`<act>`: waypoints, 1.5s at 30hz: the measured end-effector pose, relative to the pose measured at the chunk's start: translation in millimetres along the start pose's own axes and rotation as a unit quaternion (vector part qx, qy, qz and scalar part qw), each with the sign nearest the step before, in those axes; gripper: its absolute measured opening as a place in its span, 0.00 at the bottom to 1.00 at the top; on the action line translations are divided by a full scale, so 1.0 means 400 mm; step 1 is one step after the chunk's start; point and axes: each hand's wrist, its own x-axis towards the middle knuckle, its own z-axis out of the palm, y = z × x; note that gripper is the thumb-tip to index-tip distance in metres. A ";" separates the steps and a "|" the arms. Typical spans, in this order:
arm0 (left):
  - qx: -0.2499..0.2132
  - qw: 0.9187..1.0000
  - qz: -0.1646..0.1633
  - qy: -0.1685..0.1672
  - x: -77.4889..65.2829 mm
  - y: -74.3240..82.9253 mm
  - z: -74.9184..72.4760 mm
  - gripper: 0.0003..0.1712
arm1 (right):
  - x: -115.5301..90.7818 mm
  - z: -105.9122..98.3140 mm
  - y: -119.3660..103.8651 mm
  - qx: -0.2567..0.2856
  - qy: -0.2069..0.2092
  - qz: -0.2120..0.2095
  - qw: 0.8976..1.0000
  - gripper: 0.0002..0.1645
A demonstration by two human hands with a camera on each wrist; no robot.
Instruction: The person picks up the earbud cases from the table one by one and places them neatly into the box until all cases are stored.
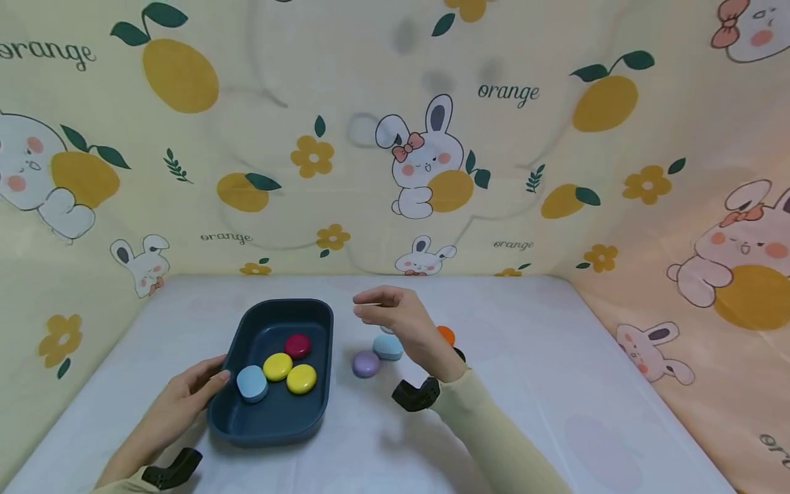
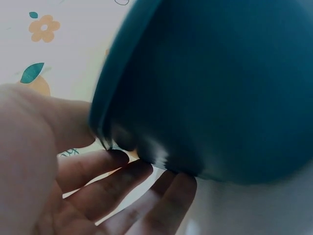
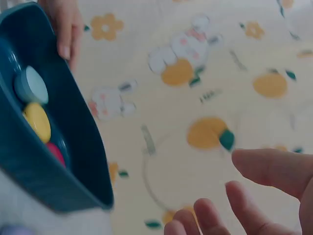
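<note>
A dark blue rectangular tray (image 1: 271,429) with rounded corners stands on the left part of the table. My left hand (image 1: 185,394) holds its left side, thumb at the rim and fingers against the outer wall, as the left wrist view shows. In the tray lie a red round piece (image 1: 297,346), two yellow round pieces (image 1: 278,367) and a light blue angular piece (image 1: 252,383). To the right of the tray my right hand (image 1: 401,322) hovers with loosely bent fingers. Nothing shows between its thumb and fingers (image 3: 208,215) in the right wrist view.
Beneath the right hand lie a purple round piece (image 1: 366,364) and a light blue piece (image 1: 387,347). An orange piece (image 1: 446,335) is partly hidden behind the wrist. A pale piece is mostly covered by the hand. Patterned cloth (image 1: 345,206) rises behind the white table (image 1: 555,412).
</note>
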 end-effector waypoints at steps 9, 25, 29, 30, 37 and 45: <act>0.008 1.000 0.013 0.001 0.006 0.009 -0.011 0.46 | -0.029 -0.079 0.061 -0.003 0.046 0.016 0.999 0.18; -0.003 1.000 0.006 -0.002 0.008 0.006 -0.002 0.45 | -0.052 -0.048 0.144 -0.064 0.050 0.090 0.993 0.23; -0.002 1.000 0.002 -0.003 0.003 0.005 0.000 0.46 | -0.051 -0.043 0.156 -0.067 0.042 0.095 0.992 0.22; -0.001 1.000 0.001 -0.004 0.003 0.004 0.000 0.46 | -0.051 -0.042 0.159 -0.066 0.038 0.096 0.992 0.22; -0.002 1.000 -0.004 -0.006 0.003 0.006 0.000 0.46 | -0.049 -0.029 0.176 -0.061 0.027 0.098 0.993 0.21; 0.004 1.000 -0.005 -0.004 0.003 0.003 0.002 0.46 | -0.040 -0.015 0.182 -0.072 0.027 0.108 0.991 0.20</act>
